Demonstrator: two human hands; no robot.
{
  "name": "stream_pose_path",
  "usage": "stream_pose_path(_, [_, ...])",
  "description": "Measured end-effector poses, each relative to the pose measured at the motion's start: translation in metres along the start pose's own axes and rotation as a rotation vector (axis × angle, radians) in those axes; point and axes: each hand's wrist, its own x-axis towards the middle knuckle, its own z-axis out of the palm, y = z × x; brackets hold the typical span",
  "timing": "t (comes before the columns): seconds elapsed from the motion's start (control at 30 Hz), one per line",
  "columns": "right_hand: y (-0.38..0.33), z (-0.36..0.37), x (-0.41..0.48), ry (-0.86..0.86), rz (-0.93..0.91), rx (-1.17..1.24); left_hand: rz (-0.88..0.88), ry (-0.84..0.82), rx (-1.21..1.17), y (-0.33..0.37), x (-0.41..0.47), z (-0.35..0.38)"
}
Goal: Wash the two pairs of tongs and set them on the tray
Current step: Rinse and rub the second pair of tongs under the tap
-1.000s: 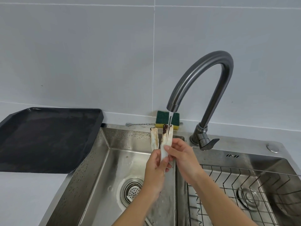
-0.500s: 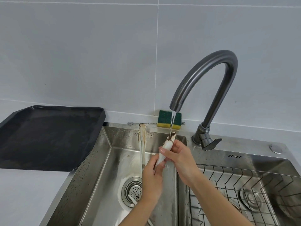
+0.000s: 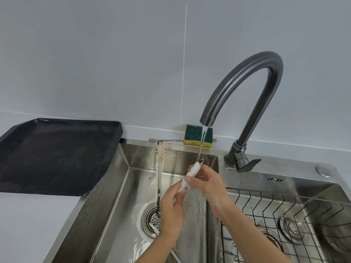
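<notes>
Grey wall tiles back a white counter (image 3: 28, 224) with a steel double sink (image 3: 114, 196) set into it. Left of the sink lies the black tray (image 3: 57, 158), its right edge reaching the sink's rim. Over the left basin the left hand (image 3: 171, 211) grips one pair of tongs (image 3: 159, 168) near the hinge, the two arms splayed wide. One stained tip points up towards the back rim. The right hand (image 3: 207, 181) pinches the other white tip under the water stream (image 3: 202, 141) from the faucet (image 3: 247, 73). The second pair (image 3: 152, 227) lies on the basin floor by the drain, partly hidden under the left forearm. A sponge (image 3: 191, 135) stands on the back ledge, and a wire rack (image 3: 266, 205) fills the right basin.
</notes>
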Motion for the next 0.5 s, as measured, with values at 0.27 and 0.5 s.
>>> stream_pose_path(0.27, [-0.001, -0.001, 0.005, 0.065, -0.081, 0.04, -0.039, 0.058, -0.096, -0.002, -0.002, -0.005])
stream_pose_path(0.5, [-0.001, 0.001, 0.009, 0.086, -0.095, 0.126, -0.035, 0.048, -0.083, -0.014, 0.001, -0.009])
